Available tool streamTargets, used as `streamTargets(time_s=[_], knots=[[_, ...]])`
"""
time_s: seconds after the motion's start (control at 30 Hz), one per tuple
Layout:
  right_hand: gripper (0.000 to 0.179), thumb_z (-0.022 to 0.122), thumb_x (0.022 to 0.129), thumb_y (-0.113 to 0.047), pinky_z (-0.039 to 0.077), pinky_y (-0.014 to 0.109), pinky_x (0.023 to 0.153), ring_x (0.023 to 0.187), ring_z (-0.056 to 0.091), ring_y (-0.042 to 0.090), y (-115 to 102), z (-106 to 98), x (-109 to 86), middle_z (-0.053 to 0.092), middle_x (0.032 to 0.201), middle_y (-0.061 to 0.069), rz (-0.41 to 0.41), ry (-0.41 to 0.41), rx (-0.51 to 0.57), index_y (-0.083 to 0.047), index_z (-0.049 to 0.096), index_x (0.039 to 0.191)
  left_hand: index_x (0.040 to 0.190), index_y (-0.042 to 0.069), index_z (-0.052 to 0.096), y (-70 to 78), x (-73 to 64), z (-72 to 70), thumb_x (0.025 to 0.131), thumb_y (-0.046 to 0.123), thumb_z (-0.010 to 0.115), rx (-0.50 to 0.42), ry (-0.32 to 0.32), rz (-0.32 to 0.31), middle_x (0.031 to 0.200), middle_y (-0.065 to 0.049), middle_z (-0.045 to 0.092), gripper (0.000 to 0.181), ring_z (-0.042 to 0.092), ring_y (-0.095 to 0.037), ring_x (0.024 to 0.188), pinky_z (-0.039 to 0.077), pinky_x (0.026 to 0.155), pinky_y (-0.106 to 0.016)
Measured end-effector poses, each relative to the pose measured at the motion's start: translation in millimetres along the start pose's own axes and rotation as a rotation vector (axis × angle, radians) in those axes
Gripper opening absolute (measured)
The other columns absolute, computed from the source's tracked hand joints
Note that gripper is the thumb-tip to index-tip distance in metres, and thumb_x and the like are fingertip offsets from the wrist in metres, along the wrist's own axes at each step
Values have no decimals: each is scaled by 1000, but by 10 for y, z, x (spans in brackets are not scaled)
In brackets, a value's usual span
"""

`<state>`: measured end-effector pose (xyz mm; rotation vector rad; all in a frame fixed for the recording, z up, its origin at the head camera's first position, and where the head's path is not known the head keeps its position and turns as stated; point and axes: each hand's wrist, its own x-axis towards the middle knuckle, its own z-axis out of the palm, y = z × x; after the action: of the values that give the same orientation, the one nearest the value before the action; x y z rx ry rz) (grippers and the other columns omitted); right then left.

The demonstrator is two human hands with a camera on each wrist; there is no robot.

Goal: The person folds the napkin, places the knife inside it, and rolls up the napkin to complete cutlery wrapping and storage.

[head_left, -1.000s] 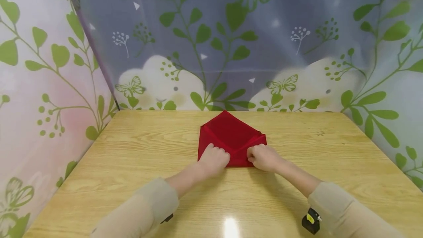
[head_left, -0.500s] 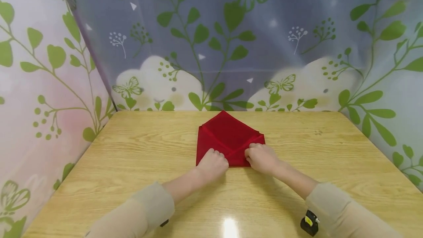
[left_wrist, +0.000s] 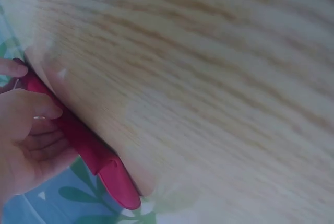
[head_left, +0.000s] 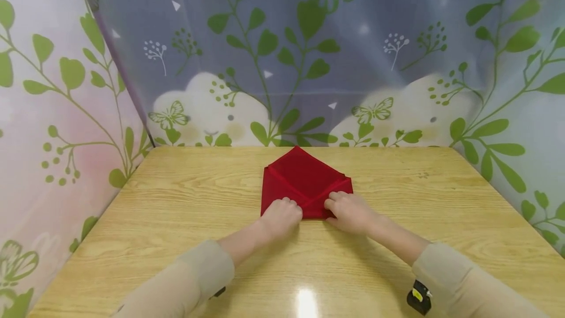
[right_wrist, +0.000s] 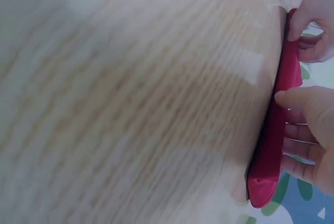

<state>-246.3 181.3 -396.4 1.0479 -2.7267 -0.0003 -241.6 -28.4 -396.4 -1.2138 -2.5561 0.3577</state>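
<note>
A red cloth [head_left: 304,173], folded into an envelope shape with a pointed top, lies toward the back of the table. My left hand [head_left: 281,217] grips its near edge left of the middle, thumb in front and fingers curled over the top. To the right, my right hand [head_left: 350,212] pinches the same edge between thumb and fingers. From the left wrist view, the cloth's near edge [left_wrist: 86,143] looks like a thick rolled fold, with the left thumb pressed on it. The right wrist view shows the right thumb on this fold [right_wrist: 274,135] and the fingers behind it.
The wooden table [head_left: 198,185] reaches back to a patterned fabric backdrop [head_left: 282,53], with more printed fabric at both sides. A black device with a yellow mark [head_left: 418,297] sits under the right sleeve [head_left: 459,278].
Both hands stay at the cloth's near edge. The right hand has shifted slightly left along it, its fingers a little more spread. The whole view has drifted slightly.
</note>
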Motion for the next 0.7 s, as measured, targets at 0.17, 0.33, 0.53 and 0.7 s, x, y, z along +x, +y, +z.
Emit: streamTargets(time_s=[0.17,0.33,0.53,0.7], knots=[[17,72,74,-10,42,31,60,66,48,19,-3,20,9,49,70,1,-50,58,-12,-9,56,71,63,10,58,-53,8,-1,79,4,62,-81,-33,-3,65,-3,55,17,54,-18,64,46,55,-25],[16,72,71,-8,43,32,58,65,49,20,8,46,10,49,69,2,-74,106,-40,-8,56,70,60,10,53,-110,22,14,77,3,61,-174,-51,-16,65,-4,54,19,54,-20,65,46,59,-27],[15,71,74,-11,44,33,59,66,52,21,22,73,25,51,70,3,-72,66,-102,-8,56,72,64,9,54,-155,31,18,77,6,60,-205,-63,-24,68,-4,56,15,56,-21,69,47,60,-29],[15,69,73,-12,43,31,55,63,52,20,30,82,31,50,67,2,-76,78,-108,-10,55,70,72,8,59,-164,19,4,77,8,61,-213,-107,-80,75,-6,56,6,55,-21,71,48,58,-30]])
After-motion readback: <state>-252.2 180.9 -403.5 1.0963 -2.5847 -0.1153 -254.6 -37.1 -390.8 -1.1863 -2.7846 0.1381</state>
